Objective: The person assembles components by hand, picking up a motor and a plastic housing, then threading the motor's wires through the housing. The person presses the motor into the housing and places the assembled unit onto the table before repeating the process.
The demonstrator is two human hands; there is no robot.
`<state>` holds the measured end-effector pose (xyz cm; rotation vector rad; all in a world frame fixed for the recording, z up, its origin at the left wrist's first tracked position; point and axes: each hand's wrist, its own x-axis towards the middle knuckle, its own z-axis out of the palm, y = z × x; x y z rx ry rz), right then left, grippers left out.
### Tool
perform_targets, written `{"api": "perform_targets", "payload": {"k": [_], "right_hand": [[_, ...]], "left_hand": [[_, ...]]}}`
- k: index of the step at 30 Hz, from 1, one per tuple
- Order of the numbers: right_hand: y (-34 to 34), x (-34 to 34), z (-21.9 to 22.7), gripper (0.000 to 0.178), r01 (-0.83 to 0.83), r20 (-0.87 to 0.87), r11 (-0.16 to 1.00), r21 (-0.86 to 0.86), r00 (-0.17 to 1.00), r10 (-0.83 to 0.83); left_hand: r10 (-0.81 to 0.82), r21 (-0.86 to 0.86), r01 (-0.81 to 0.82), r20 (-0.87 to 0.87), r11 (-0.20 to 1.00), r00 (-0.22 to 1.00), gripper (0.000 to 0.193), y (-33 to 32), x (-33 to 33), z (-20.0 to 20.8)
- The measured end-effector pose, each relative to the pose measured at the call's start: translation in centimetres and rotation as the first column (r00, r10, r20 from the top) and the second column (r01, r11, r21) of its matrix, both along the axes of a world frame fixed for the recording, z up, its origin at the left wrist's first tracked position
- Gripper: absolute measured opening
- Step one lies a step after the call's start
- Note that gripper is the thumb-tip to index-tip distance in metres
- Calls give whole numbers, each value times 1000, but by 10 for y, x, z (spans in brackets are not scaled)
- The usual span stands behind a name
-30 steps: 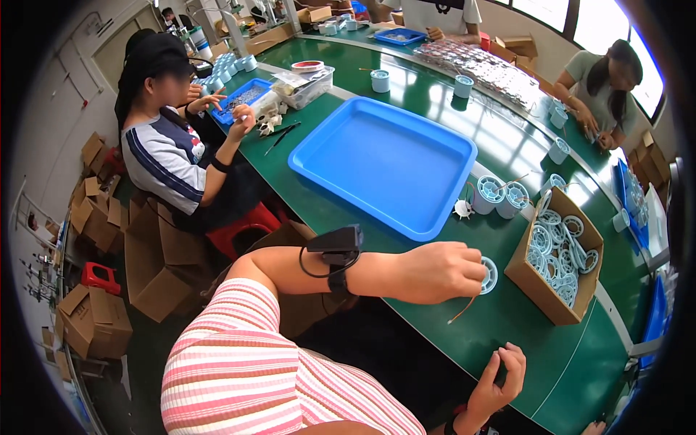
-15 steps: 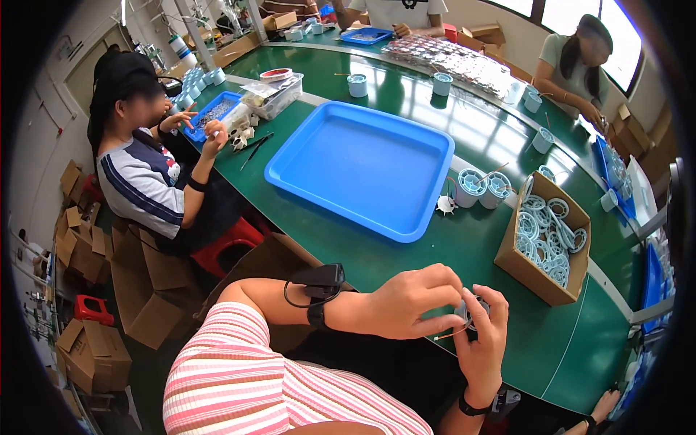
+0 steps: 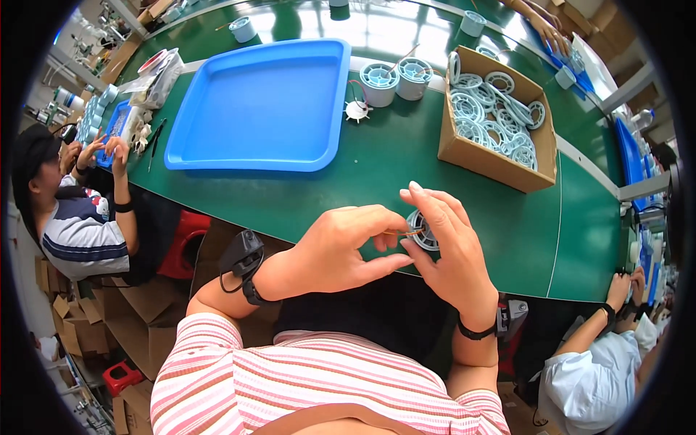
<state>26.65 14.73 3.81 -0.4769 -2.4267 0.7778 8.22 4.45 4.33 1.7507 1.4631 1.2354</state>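
Just over the table's near edge, my right hand (image 3: 457, 257) is closed round a pale, round slotted housing (image 3: 420, 233), most of it hidden behind my fingers. My left hand (image 3: 344, 246) comes in from the left, thumb and fingers pinching a thin orange-brown wire (image 3: 399, 232) that leads to the housing. Beyond my hands, two light-blue cup-shaped housings (image 3: 378, 85) with wires stand together on the table. A small white spoked disc (image 3: 357, 110) with a wire lies beside them.
An open cardboard box (image 3: 487, 164) of light-blue rings stands at the right. A large blue tray (image 3: 254, 109) lies at the left. Past it are tweezers (image 3: 155, 145) and a clear tub (image 3: 161, 81). Co-workers sit on both sides, one sleeve (image 3: 580, 377) near my right.
My view has swung to the right and down. Both hands stay together at the housing; the left fingers have closed in on the wire, and the housing's slotted face shows more.
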Motion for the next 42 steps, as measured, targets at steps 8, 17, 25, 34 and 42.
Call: {"api": "perform_targets", "payload": {"k": [8, 17, 25, 34, 42], "right_hand": [[-1, 5, -5, 78, -25, -78, 999, -26, 997, 23], [-3, 5, 0, 31, 0, -25, 985, 172, 1000, 5], [-7, 1, 0, 22, 30, -13, 978, 206, 1000, -28], [-11, 0, -5, 22, 83, -50, 978, 192, 996, -74], [-11, -1, -6, 24, 89, -64, 979, 182, 995, -79]], "left_hand": [[80, 213, -23, -262, 977, 962, 15, 8, -3, -9], [123, 41, -117, -240, 992, 963, 8, 10, -5, -20], [240, 232, -130, -554, 964, 797, 9, 60, -50, 14], [193, 143, -169, -926, 975, 325, 10, 105, -81, -1], [235, 262, 8, -880, 965, 412, 4, 106, -96, 1]]}}
